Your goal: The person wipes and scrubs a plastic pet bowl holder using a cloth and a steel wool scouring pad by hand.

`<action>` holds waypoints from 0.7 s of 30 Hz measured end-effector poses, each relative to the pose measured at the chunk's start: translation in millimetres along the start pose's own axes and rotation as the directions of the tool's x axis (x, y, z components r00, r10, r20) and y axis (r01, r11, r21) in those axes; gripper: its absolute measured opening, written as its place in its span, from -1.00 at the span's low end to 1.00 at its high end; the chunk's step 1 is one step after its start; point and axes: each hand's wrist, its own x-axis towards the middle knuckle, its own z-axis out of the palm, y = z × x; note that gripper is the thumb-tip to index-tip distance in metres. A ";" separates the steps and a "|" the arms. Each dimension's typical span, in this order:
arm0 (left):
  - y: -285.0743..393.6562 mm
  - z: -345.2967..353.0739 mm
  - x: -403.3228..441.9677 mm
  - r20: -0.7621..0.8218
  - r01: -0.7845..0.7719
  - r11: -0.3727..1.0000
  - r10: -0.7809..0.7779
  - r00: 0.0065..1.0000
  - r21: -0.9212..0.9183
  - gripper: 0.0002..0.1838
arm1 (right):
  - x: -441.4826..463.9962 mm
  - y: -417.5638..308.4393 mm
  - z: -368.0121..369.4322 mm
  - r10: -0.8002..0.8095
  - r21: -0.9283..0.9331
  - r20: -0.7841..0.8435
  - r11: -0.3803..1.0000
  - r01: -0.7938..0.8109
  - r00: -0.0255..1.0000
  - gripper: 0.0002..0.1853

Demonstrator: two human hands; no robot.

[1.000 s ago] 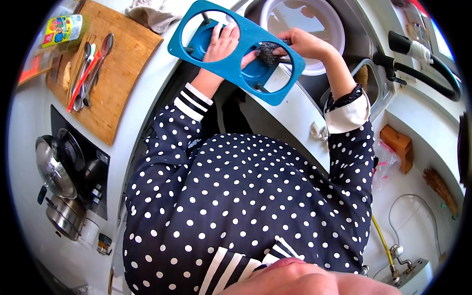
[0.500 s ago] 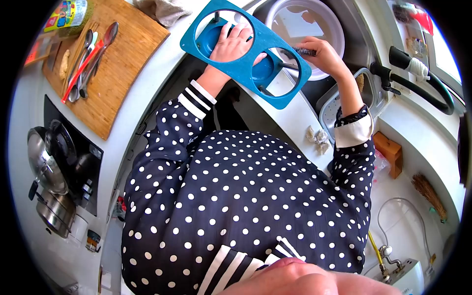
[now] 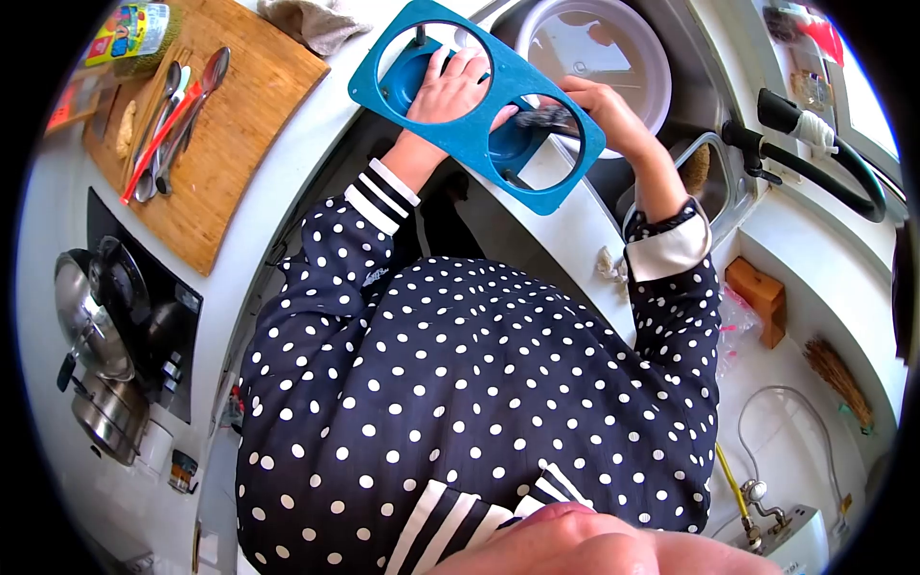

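One dark top with white spots fills the nearest part of the view, its sleeves reaching forward on both sides. Just past it, the left hand sits inside a blue rack, between the upper plate and the lower level, with its wrist under the plate's edge. The fingers are stretched out and show through one round hole, the thumb through the other; I cannot tell whether they close around any part. The right hand is closed on a dark scrubber, which is blurred and shows through the second hole. The rack is tilted above the edge of the white counter, where a crumpled tissue lies near the right sleeve. Beyond the rack, a white basin of cloudy water stands in the metal sink. A brown sponge lies near the basin, beside the black tap. Over to the left, spoons and a piece of ginger lie on a wooden chopping board, with a grey cloth at its edge. Farther out are a labelled jar and a steel pot by the black hob
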 end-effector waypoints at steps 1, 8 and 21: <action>1.7 -2.0 0.9 0.004 0.010 1.000 -0.010 1.000 -0.015 -0.47 | -2.1 0.9 -6.5 0.011 -0.049 -0.001 0.999 -0.011 1.000 -0.71; 2.8 -2.0 1.1 0.012 0.009 1.000 -0.009 1.000 -0.019 -0.47 | -0.2 -0.5 1.3 0.035 0.134 0.023 0.990 -0.038 0.999 -0.68; 3.4 -2.5 -0.6 0.026 0.008 0.999 -0.007 1.000 -0.033 -0.49 | -32.5 2.7 -8.5 0.250 -0.063 -0.027 0.966 -0.251 0.968 -0.75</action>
